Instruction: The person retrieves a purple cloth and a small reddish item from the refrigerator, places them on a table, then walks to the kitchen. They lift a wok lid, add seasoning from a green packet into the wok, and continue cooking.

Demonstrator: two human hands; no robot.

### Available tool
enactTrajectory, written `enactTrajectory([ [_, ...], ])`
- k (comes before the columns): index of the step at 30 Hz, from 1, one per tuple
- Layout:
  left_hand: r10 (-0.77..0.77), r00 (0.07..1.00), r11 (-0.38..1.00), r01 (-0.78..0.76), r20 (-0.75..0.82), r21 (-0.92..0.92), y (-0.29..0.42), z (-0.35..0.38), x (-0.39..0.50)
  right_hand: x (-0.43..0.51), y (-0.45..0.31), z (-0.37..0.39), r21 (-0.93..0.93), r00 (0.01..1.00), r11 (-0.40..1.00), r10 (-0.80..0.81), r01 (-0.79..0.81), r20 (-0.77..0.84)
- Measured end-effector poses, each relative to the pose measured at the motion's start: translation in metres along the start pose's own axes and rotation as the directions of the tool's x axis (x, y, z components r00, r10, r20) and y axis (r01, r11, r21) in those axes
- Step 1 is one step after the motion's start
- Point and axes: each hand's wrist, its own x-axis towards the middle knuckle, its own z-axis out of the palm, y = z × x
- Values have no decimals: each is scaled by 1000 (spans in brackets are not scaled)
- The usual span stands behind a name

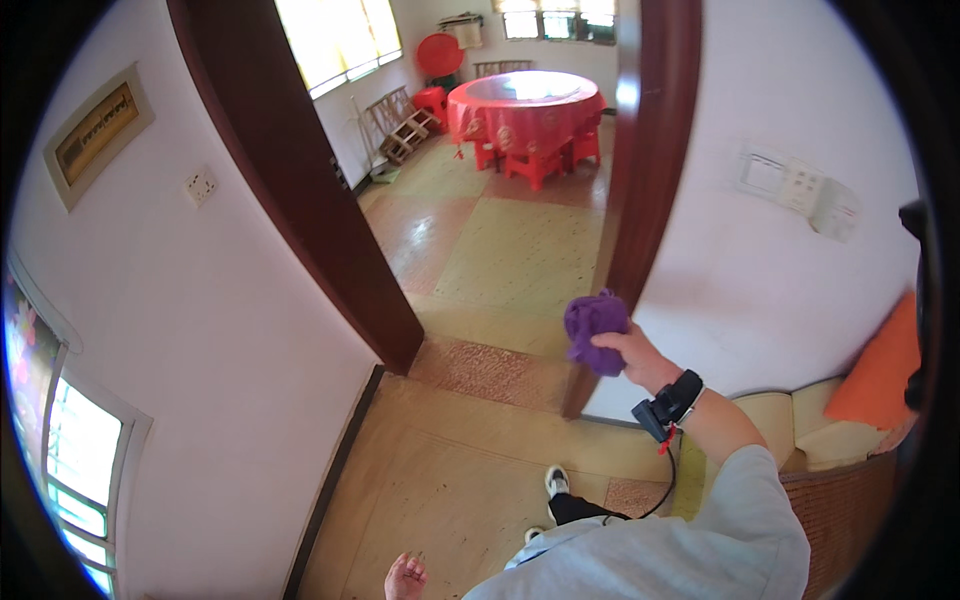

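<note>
My right hand (636,355) grips a bunched purple cloth (596,334), thumb across its near side. The arm reaches forward, so the cloth overlaps the lower part of the right dark-red wooden door frame (651,150) in the view; whether it touches the wood I cannot tell. A black strap with a small device (667,405) circles my right wrist, and a cable runs down from it. At the bottom edge, low over the tiled floor, hangs my left hand (406,576) with curled fingers. Nothing shows in it, though it is partly cut off.
Through the doorway stands a round table with a red tablecloth (525,124), red plastic stools (534,169) beneath it. A wooden rack (405,131) leans by the far wall. On the right are a cream sofa (765,420) and an orange cushion (877,367). A dark door frame (300,187) rises left.
</note>
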Motion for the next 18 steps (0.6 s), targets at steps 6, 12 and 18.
enactTrajectory([
  [6, 55, 998, 997, -57, -32, -55, 25, 22, 25, 101, 49, 41, 126, 974, 969, 201, -214, 104],
  [12, 84, 983, 993, -97, -163, -74, 47, 73, 54, 226, 65, 71, 253, 942, 922, 232, -292, 241],
  [18, 77, 990, 990, -91, -122, -112, 81, 140, 105, 314, 62, 101, 264, 927, 910, 244, -320, 284],
])
